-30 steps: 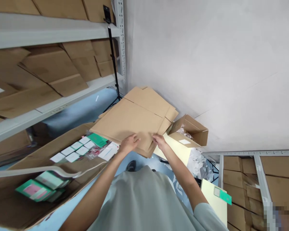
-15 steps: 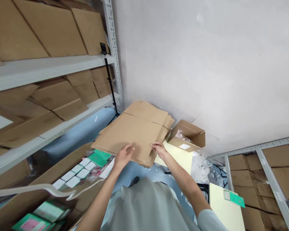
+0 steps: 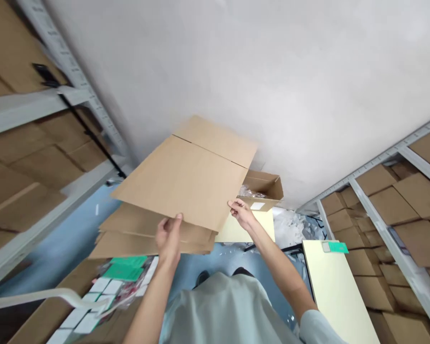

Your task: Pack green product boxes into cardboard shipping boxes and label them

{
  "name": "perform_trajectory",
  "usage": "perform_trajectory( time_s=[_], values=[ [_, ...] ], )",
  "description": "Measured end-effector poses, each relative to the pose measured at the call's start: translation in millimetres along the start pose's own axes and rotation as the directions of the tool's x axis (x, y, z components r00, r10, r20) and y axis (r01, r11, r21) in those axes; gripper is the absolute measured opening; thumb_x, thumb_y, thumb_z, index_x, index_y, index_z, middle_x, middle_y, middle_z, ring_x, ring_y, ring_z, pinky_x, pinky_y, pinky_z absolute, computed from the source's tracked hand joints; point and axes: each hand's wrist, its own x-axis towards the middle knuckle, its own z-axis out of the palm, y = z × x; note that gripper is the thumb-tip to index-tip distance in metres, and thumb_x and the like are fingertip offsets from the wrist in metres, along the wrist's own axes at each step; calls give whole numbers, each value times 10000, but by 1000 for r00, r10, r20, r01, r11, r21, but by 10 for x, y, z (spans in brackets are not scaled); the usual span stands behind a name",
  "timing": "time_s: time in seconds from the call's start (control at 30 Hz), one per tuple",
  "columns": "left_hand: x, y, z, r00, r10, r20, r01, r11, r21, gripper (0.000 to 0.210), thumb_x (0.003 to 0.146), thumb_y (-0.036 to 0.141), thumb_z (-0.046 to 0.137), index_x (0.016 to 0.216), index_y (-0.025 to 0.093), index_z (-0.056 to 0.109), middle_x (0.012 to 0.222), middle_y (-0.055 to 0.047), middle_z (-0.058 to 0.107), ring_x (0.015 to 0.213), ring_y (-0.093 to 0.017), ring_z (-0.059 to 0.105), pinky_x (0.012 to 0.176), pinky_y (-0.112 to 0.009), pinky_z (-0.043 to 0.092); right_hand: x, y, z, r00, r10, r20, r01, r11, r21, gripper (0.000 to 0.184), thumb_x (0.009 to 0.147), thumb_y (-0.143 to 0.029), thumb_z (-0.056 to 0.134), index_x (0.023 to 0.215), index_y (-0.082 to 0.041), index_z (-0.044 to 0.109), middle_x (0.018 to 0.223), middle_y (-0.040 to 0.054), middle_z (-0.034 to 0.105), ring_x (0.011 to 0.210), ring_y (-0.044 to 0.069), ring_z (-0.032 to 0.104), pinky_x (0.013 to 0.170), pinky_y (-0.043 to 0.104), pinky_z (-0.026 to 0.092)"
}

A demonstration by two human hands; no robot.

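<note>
A flat, folded cardboard box (image 3: pixel 186 177) is lifted in front of me, tilted above a stack of more flattened cardboard (image 3: pixel 139 234). My left hand (image 3: pixel 169 234) grips its near edge, thumb on top and fingers beneath. At the right edge, my right hand (image 3: pixel 241 210) pinches the cardboard near its corner. Behind my right hand stands an open carton (image 3: pixel 272 191) with clear plastic inside and a white label on its front.
Left, a large carton holds green packets (image 3: pixel 127 268) and white boxes (image 3: pixel 102 285). Racks of cartons flank both sides, with a black tripod (image 3: pixel 88 129) by the left one. A pale tabletop (image 3: pixel 337 291) carries a green-and-white card (image 3: pixel 335 247). White scraps (image 3: pixel 290 229) lie near the wall.
The top flat box has risen off the stack, showing the sheets below it. Both hands now hold its edges. The camera view has turned to the right.
</note>
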Motion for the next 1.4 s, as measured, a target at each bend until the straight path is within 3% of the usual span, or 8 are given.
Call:
perform_trajectory(
  time_s=[0.23,0.37,0.47,0.63,0.77,0.93,1.1,1.4],
  values=[
    [-229,455,1075,932,-97,351,205,937,-284,294,826,429,833,945,257,626,1204,-82,816,1374,-302,728,1234,-518,584,-797,-172,-1068,959,-125,-256,152,984,91,565,651,-577,1076,883,-229,698,801,-53,637,660,104,527,656,268,389],
    [-684,461,1856,793,-148,591,310,933,-184,265,813,361,837,1008,237,707,1259,-99,830,1451,-329,694,1327,-555,513,-1494,-33,-1831,851,-87,-518,169,979,114,541,647,-528,1083,946,-198,775,845,-9,717,695,124,600,675,269,430],
    [-1232,357,2399,641,-193,743,343,938,-53,285,829,361,825,1059,219,736,1207,-104,840,1427,-342,711,1325,-576,516,-2222,50,-2449,629,-39,-777,221,966,131,562,643,-468,1074,1051,-194,801,930,31,777,757,158,680,722,287,482],
    [-2154,200,2994,435,-207,876,311,948,69,393,858,478,825,1149,226,741,1257,-103,842,1337,-355,759,1237,-573,598,-3761,159,-3334,50,-64,-997,306,951,-45,604,633,-521,1014,1108,-208,810,1211,129,828,996,233,764,862,323,553],
    [-2730,123,3285,245,-286,926,270,938,218,509,813,521,851,1223,240,740,1223,-99,856,1184,-353,819,1118,-570,668,-4748,319,-3788,-150,-50,-987,309,946,-95,637,613,-588,981,1100,-211,819,1405,196,792,1282,325,719,1041,398,547],
    [-3454,-11,3820,69,-306,949,163,942,292,522,767,564,839,1150,223,739,1003,-110,861,1009,-351,851,990,-548,710,-5430,552,-4367,-237,-53,-970,358,923,-138,650,608,-553,971,1155,-230,834,1579,196,710,1511,371,614,1221,477,476],
    [-4322,-169,4457,-134,-347,928,113,925,363,651,659,626,896,1141,209,762,1030,-141,859,1075,-401,841,960,-549,716,-5934,631,-5049,-171,-125,-977,378,908,-182,711,660,-521,960,1299,-243,818,1482,167,780,1428,363,687,1217,484,502],
    [-5147,-869,5309,-47,-101,994,-346,935,78,543,821,646,715,1179,238,699,1266,-171,822,1255,-419,784,1202,-612,601,-6496,1029,-5613,-248,-139,-959,286,935,-210,474,682,-500,959,1041,-227,812,1173,128,846,1178,325,755,1133,465,554]
  ],
)
